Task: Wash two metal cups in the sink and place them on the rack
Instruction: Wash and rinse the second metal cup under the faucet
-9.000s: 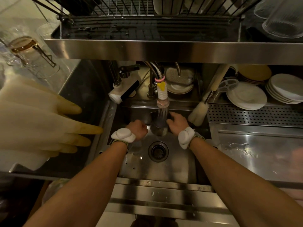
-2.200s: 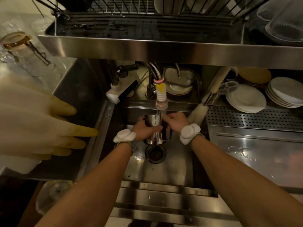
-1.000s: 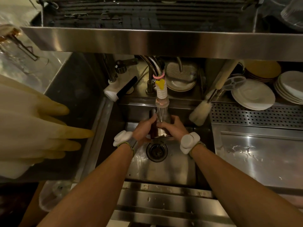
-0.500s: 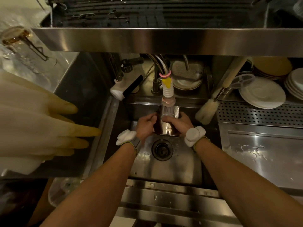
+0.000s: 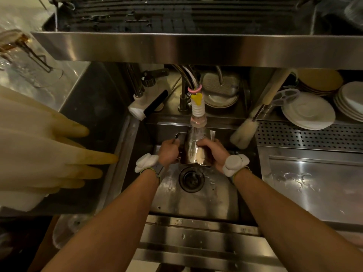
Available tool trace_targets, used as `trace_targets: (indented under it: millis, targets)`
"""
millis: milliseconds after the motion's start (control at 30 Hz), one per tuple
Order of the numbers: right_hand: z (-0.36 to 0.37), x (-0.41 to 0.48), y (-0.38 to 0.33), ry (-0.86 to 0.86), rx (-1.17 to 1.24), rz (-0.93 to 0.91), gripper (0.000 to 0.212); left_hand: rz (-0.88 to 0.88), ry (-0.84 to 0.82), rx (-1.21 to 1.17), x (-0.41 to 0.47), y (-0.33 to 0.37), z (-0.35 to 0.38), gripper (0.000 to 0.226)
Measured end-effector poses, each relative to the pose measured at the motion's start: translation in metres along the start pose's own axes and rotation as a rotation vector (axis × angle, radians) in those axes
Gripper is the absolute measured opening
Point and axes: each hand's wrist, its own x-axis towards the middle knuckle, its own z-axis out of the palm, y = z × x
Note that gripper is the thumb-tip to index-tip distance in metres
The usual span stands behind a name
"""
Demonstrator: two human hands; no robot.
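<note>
A metal cup [image 5: 194, 149] is sitting over the sink [image 5: 196, 201], under the faucet nozzle [image 5: 198, 112] and above the drain [image 5: 191, 179], between the left hand [image 5: 169, 152] and right hand [image 5: 213, 151]. Plates [image 5: 308, 112] are lying behind the sink's right rear corner; the rack [image 5: 176, 16] is hanging above.

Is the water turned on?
On. Water runs from the tap into the cup, which both hands hold upright above the drain.

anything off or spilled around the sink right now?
Nothing stands out. Both hands hold the metal cup under the faucet nozzle above the drain. The only stray water is a small puddle on the right drainboard.
</note>
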Motion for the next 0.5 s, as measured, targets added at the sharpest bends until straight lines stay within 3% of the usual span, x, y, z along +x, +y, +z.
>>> trace_targets:
  millis: [167,200,333,433,500]
  targets:
    - [-0.007,-0.006,-0.003,0.064,-0.016,-0.013,0.027,-0.007,-0.086,-0.127,-0.006,0.001,0.002,0.017]
    - [-0.007,-0.005,-0.003,0.078,-0.020,-0.014,0.022,0.003,-0.085,-0.117,-0.007,0.002,0.002,0.015]
    - [-0.008,0.006,0.000,0.157,-0.120,-0.021,0.049,0.084,-0.047,-0.048,-0.008,0.003,0.005,0.011]
    - [-0.005,0.007,0.000,0.136,-0.198,-0.017,0.049,0.128,-0.008,-0.022,-0.007,0.003,0.005,0.018]
    - [0.003,0.000,-0.001,0.129,-0.205,0.008,0.071,0.156,0.016,0.003,-0.006,0.003,0.004,0.020]
